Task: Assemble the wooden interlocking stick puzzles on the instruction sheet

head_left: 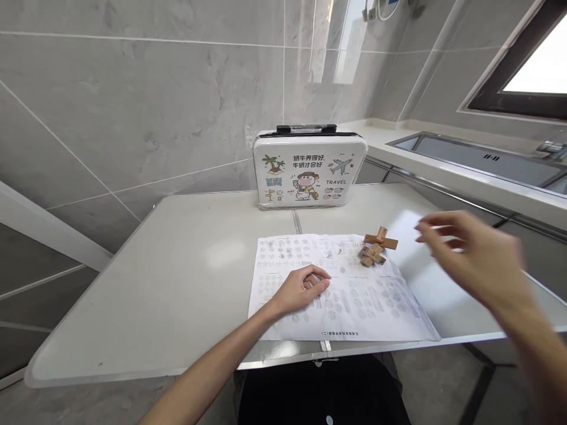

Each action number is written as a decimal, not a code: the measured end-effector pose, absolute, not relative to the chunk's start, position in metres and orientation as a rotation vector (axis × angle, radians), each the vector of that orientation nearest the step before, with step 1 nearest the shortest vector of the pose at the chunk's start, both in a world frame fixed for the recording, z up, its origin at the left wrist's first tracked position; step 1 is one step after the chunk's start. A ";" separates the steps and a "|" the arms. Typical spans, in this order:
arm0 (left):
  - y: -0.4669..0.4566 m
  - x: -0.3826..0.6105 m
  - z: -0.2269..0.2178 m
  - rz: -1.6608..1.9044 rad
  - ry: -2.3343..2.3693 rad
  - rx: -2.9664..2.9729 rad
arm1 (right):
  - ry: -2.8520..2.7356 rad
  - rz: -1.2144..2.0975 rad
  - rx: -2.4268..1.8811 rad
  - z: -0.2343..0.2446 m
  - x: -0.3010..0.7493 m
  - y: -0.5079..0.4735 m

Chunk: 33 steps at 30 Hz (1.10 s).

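My left hand (303, 288) rests on a printed sheet of paper (283, 330), its fingers loosely curled, the thumb apart from them and nothing visible in its grasp. Off to the right and above the table, my right hand (469, 248) is raised with bent fingers. Its thumb and index tips come close to each other, no object shows between them, and the wrist is slightly blurred. Between the two hands, on the sheet's upper right part, sits a wooden interlocking puzzle (374, 251) of crossed bars, which neither hand touches.
A white case (310, 171) with cartoon prints and a black handle stands upright at the table's back. The white folding table (177, 265) has a seam down its middle. A counter (381, 139) with a sink (478, 156) runs along the right, and a tiled wall rises behind.
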State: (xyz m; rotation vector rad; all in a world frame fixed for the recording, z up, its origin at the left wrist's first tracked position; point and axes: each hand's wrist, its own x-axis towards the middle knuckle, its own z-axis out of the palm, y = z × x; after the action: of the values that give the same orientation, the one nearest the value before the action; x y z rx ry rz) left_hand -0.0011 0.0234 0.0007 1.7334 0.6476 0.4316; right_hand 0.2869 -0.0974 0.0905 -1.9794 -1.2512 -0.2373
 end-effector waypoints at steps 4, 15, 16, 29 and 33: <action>0.024 -0.002 0.004 0.450 0.655 1.696 | -1.226 -0.087 -2.345 0.051 0.312 -0.058; 0.028 -0.002 -0.002 0.496 0.657 1.650 | -1.180 0.123 -2.492 0.004 0.337 -0.031; 0.028 -0.002 -0.002 0.500 0.654 1.642 | -1.149 0.046 -2.426 0.007 0.331 -0.032; 0.026 -0.004 0.010 0.707 0.600 1.796 | -1.438 0.344 -1.590 0.007 0.196 -0.092; 0.028 -0.004 0.007 0.584 0.487 1.836 | -1.424 0.419 -1.539 -0.010 0.180 -0.101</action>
State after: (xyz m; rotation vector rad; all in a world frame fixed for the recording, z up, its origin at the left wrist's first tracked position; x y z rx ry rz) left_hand -0.0041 0.0280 0.0069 1.8359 0.4867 0.5841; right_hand 0.1796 -0.1008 -0.0100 -1.5387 -1.4243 0.4185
